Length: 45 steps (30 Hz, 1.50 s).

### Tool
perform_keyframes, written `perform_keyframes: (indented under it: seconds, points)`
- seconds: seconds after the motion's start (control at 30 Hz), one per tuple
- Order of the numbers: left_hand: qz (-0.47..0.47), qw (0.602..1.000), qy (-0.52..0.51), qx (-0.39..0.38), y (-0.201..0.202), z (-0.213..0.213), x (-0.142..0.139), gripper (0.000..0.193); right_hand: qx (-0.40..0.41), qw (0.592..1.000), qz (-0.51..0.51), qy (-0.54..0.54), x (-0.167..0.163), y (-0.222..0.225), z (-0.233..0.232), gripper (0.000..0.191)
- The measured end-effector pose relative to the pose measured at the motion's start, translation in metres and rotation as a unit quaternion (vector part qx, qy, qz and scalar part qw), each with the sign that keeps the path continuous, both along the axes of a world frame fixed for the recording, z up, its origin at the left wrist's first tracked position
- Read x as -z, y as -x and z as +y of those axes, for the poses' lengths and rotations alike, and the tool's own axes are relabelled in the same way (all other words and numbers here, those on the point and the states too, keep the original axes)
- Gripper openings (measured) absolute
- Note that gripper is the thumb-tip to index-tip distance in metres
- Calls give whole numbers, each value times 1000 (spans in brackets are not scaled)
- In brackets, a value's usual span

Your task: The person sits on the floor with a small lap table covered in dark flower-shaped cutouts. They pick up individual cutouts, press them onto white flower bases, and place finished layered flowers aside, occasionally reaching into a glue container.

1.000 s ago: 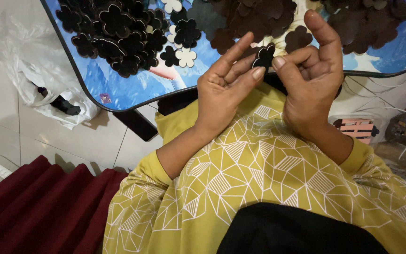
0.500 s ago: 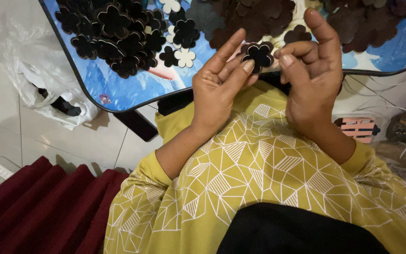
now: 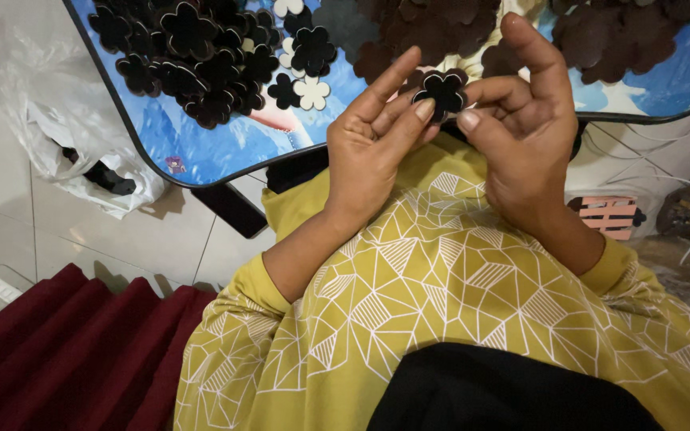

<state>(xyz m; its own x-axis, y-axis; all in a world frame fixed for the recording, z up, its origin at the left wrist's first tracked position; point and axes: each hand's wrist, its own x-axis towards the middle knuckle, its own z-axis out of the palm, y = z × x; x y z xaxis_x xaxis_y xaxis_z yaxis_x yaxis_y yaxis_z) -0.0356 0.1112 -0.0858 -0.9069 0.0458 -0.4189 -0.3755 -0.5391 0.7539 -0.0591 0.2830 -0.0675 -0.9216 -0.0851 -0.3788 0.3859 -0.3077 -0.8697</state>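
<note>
- We pinch one black flower cutout (image 3: 439, 92) between left hand (image 3: 373, 152) and right hand (image 3: 521, 136) fingers, above the surface (image 3: 225, 140).
- Judged light, thin, bendable; hold by petal edges.
- More cutouts (image 3: 201, 56) lie beyond the fingers.

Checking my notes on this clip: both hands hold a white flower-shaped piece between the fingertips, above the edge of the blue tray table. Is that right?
Not quite: the colour is wrong. The head view shows the flower-shaped piece is black, not white. The left hand and right hand do hold it between the fingertips, above the edge of the blue tray table. A white flower piece lies on that table.
</note>
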Motion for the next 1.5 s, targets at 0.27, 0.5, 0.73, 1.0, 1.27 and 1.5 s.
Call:
perform_keyframes:
  seconds: [0.27,0.5,0.73,1.0,1.27,1.5]
  points:
    - [39,999,15,-6,-3,0,3,46,-33,995,92,-20,22,-13,9,66]
    - [51,997,57,-18,-3,0,4,38,-42,994,92,-35,16,-12,8,65]
    - [43,998,51,-13,-6,-1,6,42,-45,993,107,-27,16,-13,4,62]
    - [31,998,60,-10,-6,-1,11,42,-19,999,12,-49,9,-10,3,70]
    - [38,996,80,-27,-9,1,16,42,5,1000,-14,-24,20,-13,8,64]
    - [44,996,80,-19,-6,2,14,37,-30,999,40,6,22,-14,9,64]
